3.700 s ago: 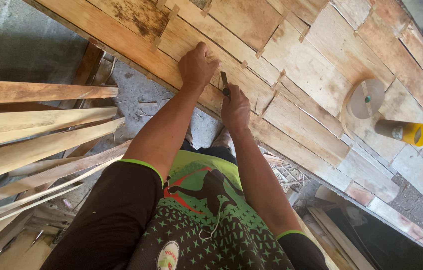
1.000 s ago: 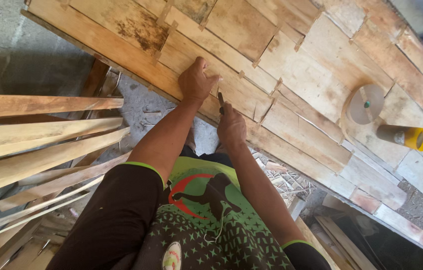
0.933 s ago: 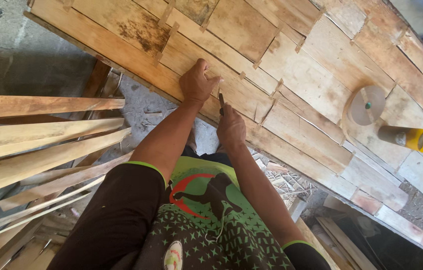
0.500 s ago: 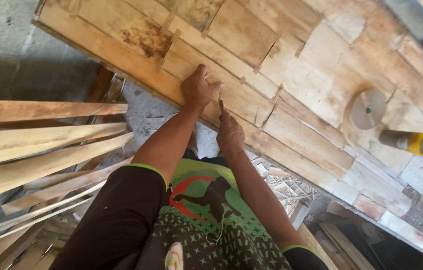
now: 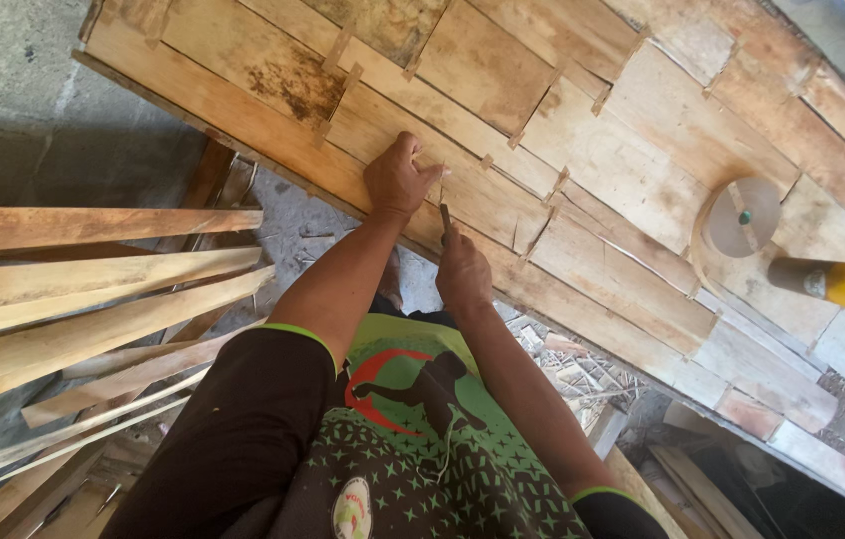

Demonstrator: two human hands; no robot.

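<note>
Left hand: pressed flat on the wooden panel, fingers spread toward the right, at the same seam as 1 second ago; grip wide and empty.
Right hand: grip closed around a thin dark tool, its tip set upright against the near edge of the panel, just right of the left hand.
Change: over the last 4 seconds both hands have drawn closer together at this spot, and the view has drifted slightly; the tool has not left the seam.
Meaning: the work seems to be staying on 1 joint, the left hand steadying the board beside the tip.
Panel: patched boards lying on the table, filling the far half of the view.
Right side: a grey disc and a yellow-capped cylinder rest on the panel, well apart from the hands.
Left side: loose wooden slats stacked below.
</note>
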